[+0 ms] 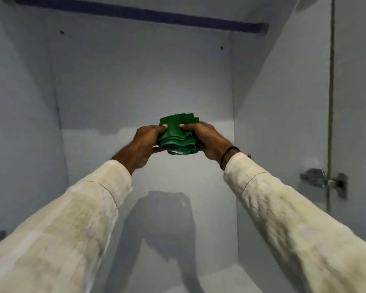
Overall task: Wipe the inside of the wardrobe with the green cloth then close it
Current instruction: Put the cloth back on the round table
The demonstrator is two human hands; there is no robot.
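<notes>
Head view: one open wardrobe compartment seen from the front, both arms reaching in.
Left side panel: one, pale grey, plain and bare where visible.
Left sleeve: one, cream fabric, ending at the wrist.
Left hand: one, closed on the left edge of the cloth, thumb on top, fingers under.
Green cloth: one, folded into a thick wad of several layers, held in the air between both hands, in front of the back panel and above the wardrobe floor; it touches no surface.
Cloth handling, judged: light, soft and limp; it would sag or unfold if gripped by a single layer. It looks neither fragile nor slippery. The best hold is likely across the whole stack, palm flat on top for wiping.
Back panel: one, pale grey, with two small dark holes near its upper corners.
Hanging rail: one, dark blue, running across the top.
Wardrobe floor: one, pale, carrying the shadow of the arms.
Right hand: one, closed on the right edge of the cloth, thumb on top.
Wristband: one, dark, on the right wrist.
Right sleeve: one, cream fabric.
Right side panel: one, pale grey.
Hinge: one visible, metal, at the right edge.
Door: one partly in view at the far right, standing open.
</notes>
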